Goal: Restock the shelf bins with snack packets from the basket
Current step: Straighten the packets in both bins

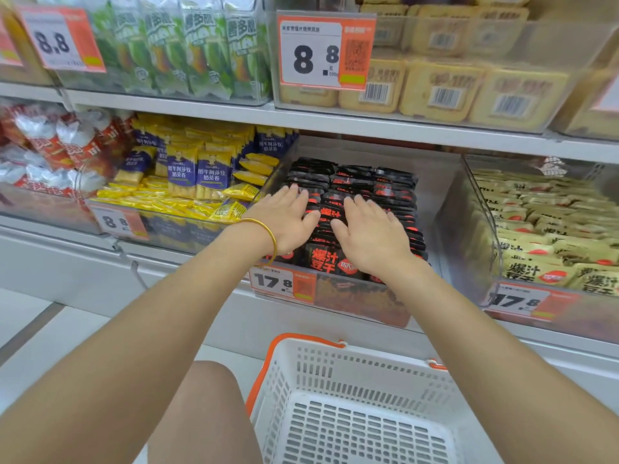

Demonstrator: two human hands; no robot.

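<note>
Black snack packets with red print fill a clear shelf bin on the middle shelf. My left hand, with a gold bangle on the wrist, lies flat on the packets at the bin's left side, fingers straight. My right hand presses flat on the packets just to its right, fingers spread. Neither hand holds a packet. Below, a white basket with an orange handle stands in front of the shelf, and no packet shows in the visible part of it.
Left of the black packets sits a bin of yellow and blue packets; right of them a bin of beige packets. Orange price tags hang on the bin fronts. The upper shelf overhangs the bins. My knee is beside the basket.
</note>
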